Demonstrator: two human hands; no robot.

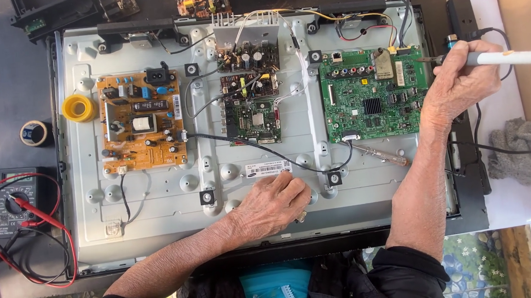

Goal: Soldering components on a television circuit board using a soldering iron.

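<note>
Right hand (pixel 460 85): we grip the white pen-shaped soldering iron (pixel 508 58), lying crosswise, tip at green circuit board's (pixel 368 98) right edge.
Left hand (pixel 275 204): we rest it empty, fingers curled, on grey metal panel (pixel 157 200) near its front edge.

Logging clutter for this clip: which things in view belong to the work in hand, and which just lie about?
In use:
- soldering iron in right hand
- green circuit board at its tip
- metal back panel under left hand

Lying about:
- multimeter with red leads
- yellow solder reel
- tape roll
- grey rag
- screwdriver
</note>
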